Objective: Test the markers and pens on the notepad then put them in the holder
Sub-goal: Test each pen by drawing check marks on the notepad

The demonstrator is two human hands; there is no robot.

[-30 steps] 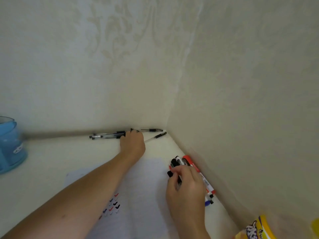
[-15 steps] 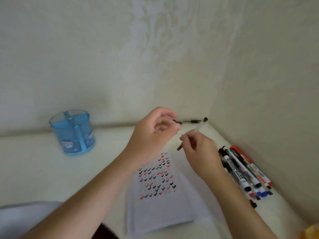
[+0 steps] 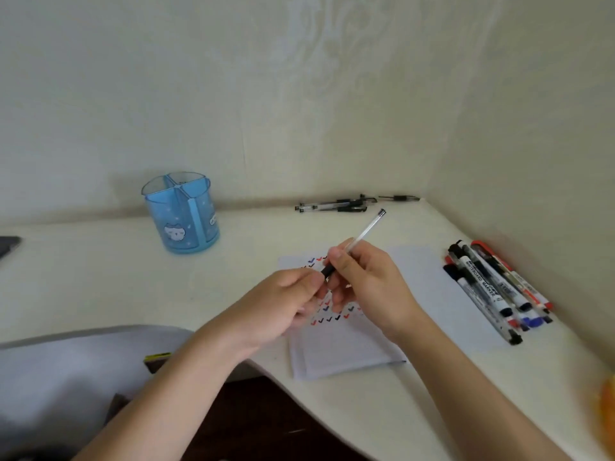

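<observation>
**Gel pen [image 3: 366,229] held in both hands above the notepad [image 3: 349,347]**

The notepad lies flat on the desk, its upper part covered with rows of small red, blue and black ticks. The blue holder [image 3: 181,214] stands well to the left of it and further back, with its compartments showing nothing inside. A bunch of whiteboard markers [image 3: 492,287] lies just right of the notepad. More pens [image 3: 336,205] rest behind it, against the wall.

The gel pen hangs over the notepad's upper half, tilted, with its clear barrel rising back and to the right. It looks light, stiff and thin, and the smooth plastic is likely to slip. The dark sleeve at its lower end is the surer place to grip, and the barrel could crack if bent.

The right hand [image 3: 366,284] curls round the lower barrel, thumb on top. The left hand [image 3: 283,307] meets it from the left, its curled fingertips pinching the dark end. I judge that it is working the cap, though the cap itself is hidden.
</observation>
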